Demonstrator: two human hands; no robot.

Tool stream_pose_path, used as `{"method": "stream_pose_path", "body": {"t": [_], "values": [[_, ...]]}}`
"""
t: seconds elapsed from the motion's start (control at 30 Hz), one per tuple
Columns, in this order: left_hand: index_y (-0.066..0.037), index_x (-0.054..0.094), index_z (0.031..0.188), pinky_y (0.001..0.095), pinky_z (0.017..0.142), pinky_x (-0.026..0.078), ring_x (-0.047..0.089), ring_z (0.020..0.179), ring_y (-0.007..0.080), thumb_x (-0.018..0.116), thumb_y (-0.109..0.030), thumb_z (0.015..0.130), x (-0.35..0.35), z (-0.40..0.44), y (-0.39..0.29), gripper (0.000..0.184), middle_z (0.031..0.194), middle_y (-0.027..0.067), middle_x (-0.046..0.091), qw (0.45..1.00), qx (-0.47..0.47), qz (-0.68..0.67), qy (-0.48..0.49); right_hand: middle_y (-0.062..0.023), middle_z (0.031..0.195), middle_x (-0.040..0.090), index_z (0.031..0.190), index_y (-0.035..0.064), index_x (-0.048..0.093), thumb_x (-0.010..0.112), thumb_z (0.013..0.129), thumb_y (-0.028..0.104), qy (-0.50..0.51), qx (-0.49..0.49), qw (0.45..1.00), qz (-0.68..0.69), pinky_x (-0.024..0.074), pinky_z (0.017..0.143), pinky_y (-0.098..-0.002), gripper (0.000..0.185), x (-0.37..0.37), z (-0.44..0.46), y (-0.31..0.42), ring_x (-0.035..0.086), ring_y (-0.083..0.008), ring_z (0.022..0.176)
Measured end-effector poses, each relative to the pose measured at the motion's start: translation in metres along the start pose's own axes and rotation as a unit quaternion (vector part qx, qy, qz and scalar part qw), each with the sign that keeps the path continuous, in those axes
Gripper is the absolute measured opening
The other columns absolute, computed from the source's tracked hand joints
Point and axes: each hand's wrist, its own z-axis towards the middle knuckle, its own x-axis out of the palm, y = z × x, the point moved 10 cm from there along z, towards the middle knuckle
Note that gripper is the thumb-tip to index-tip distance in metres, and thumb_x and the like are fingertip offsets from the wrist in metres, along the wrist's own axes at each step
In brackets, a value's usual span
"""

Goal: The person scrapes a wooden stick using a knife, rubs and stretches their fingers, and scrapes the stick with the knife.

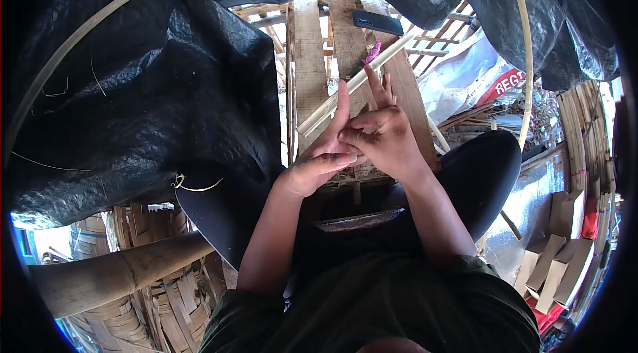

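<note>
Both hands were met above the plank tabletop (308, 54), at the centre of the frame. The left hand (319, 162) had its index finger upright and its thumb spread wide from it. The right hand (393, 144) had its thumb and index finger bent in against the left hand, its other fingers raised; whether anything lay between them could not be told. The pale strips (324, 112) lay diagonally across the planks, just beyond the hands, which partly obstructed the view of the tabletop. Near the strips' upper end were a pink item (372, 53) and a dark phone (377, 22). Black sheeting (199, 87) covered the upper left and hung across the top of the frame, blocking sight of what was behind. A curved cane (528, 41) crossed the upper right, in front of the sheeting. A white sack (458, 77) with a red band was noted right of the planks, a thick bamboo pole (126, 273) at lower left, and open cartons (555, 270) at lower right.
</note>
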Motion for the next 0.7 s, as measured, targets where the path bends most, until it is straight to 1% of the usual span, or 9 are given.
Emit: {"method": "stream_pose_path", "body": {"t": [0.1, 0.2, 0.27, 0.3, 0.4, 0.43, 0.5, 0.6, 0.7], "values": [[-0.027, -0.017, 0.156, 0.0362, 0.107, 0.032, 0.036, 0.136, 0.0249, 0.066, -0.027, 0.077, -0.007, 0.001, 0.006, 0.115, 0.160, 0.0092, 0.015, 1.000, -0.005, 0.015, 0.001, -0.0294, 0.156, 0.026, 0.085, 0.0113, 0.080, 0.083, 0.069, 0.012, -0.037, -0.009, 0.999, 0.031, 0.0245, 0.116, -0.0559, 0.017, -0.007, 0.000, 0.002, 0.023, -0.0436, 0.146], [-0.030, -0.020, 0.155, 0.0370, 0.108, 0.031, 0.032, 0.139, 0.0264, 0.067, -0.026, 0.077, -0.005, 0.002, 0.006, 0.117, 0.161, 0.0087, 0.011, 1.000, 0.003, 0.027, -0.011, -0.0305, 0.156, 0.023, 0.083, 0.0089, 0.079, 0.082, 0.069, 0.007, -0.033, 0.116, 0.973, 0.195, 0.0351, 0.113, -0.0464, 0.015, -0.004, -0.004, -0.013, 0.033, -0.0348, 0.144], [-0.030, -0.022, 0.154, 0.0369, 0.108, 0.030, 0.030, 0.140, 0.0267, 0.068, -0.026, 0.076, -0.003, 0.004, 0.004, 0.118, 0.163, 0.0083, 0.006, 0.999, 0.007, 0.026, -0.021, -0.0281, 0.148, 0.042, 0.083, 0.0078, 0.079, 0.082, 0.070, 0.004, -0.037, 0.131, 0.965, 0.224, 0.0410, 0.108, -0.0454, 0.014, -0.004, -0.006, -0.018, 0.038, -0.0295, 0.142], [-0.031, -0.022, 0.154, 0.0393, 0.110, 0.028, 0.027, 0.142, 0.0292, 0.068, -0.025, 0.076, -0.005, 0.005, -0.001, 0.119, 0.164, 0.0084, 0.001, 0.998, 0.030, 0.045, -0.037, -0.0281, 0.148, 0.042, 0.083, 0.0078, 0.079, 0.082, 0.070, 0.004, -0.038, 0.131, 0.965, 0.225, 0.0410, 0.108, -0.0454, 0.014, -0.007, -0.006, -0.020, 0.038, -0.0295, 0.142], [-0.038, -0.019, 0.154, 0.0470, 0.115, 0.022, 0.024, 0.145, 0.0364, 0.070, -0.027, 0.073, -0.016, 0.005, -0.014, 0.121, 0.165, 0.0092, -0.005, 0.993, 0.076, 0.050, -0.082, -0.0237, 0.115, 0.068, 0.084, 0.0056, 0.078, 0.082, 0.072, 0.006, -0.080, 0.027, 0.993, 0.076, 0.0366, 0.110, -0.0361, 0.012, -0.026, -0.001, -0.014, 0.042, -0.0267, 0.140], [-0.043, -0.015, 0.154, 0.0521, 0.117, 0.019, 0.025, 0.145, 0.0411, 0.072, -0.030, 0.070, -0.021, 0.005, -0.022, 0.121, 0.165, 0.0099, -0.006, 0.989, 0.099, 0.036, -0.108, -0.0237, 0.115, 0.068, 0.084, 0.0056, 0.078, 0.082, 0.072, 0.006, -0.079, 0.029, 0.993, 0.078, 0.0366, 0.110, -0.0361, 0.012, -0.028, -0.001, -0.022, 0.042, -0.0267, 0.140], [-0.043, -0.012, 0.154, 0.0555, 0.118, 0.016, 0.020, 0.146, 0.0459, 0.071, -0.030, 0.070, -0.020, 0.003, -0.029, 0.119, 0.165, 0.0078, -0.004, 0.988, 0.104, 0.011, -0.112, -0.0271, 0.146, 0.045, 0.093, 0.0025, 0.077, 0.081, 0.078, 0.006, -0.046, 0.118, 0.975, 0.185, 0.0414, 0.105, -0.0331, 0.016, -0.024, -0.004, -0.054, 0.032, -0.0270, 0.145], [-0.044, -0.004, 0.156, 0.0563, 0.119, 0.012, 0.018, 0.147, 0.0440, 0.070, -0.031, 0.070, -0.013, 0.002, -0.032, 0.114, 0.166, 0.0083, -0.003, 0.988, 0.123, -0.065, -0.066, -0.0265, 0.146, 0.045, 0.098, 0.0006, 0.075, 0.078, 0.085, 0.011, -0.081, 0.060, 0.989, 0.112, 0.0411, 0.104, -0.0347, 0.017, -0.038, -0.002, -0.048, 0.038, -0.0262, 0.141], [-0.041, -0.004, 0.156, 0.0552, 0.119, 0.011, 0.014, 0.149, 0.0402, 0.068, -0.035, 0.071, -0.007, 0.003, -0.034, 0.112, 0.166, 0.0085, -0.005, 0.987, 0.139, -0.074, -0.038, -0.0257, 0.148, 0.043, 0.093, -0.0002, 0.075, 0.072, 0.090, 0.014, -0.076, 0.071, 0.980, 0.167, 0.0414, 0.103, -0.0338, 0.014, -0.040, -0.002, -0.043, 0.038, -0.0243, 0.140]]}}
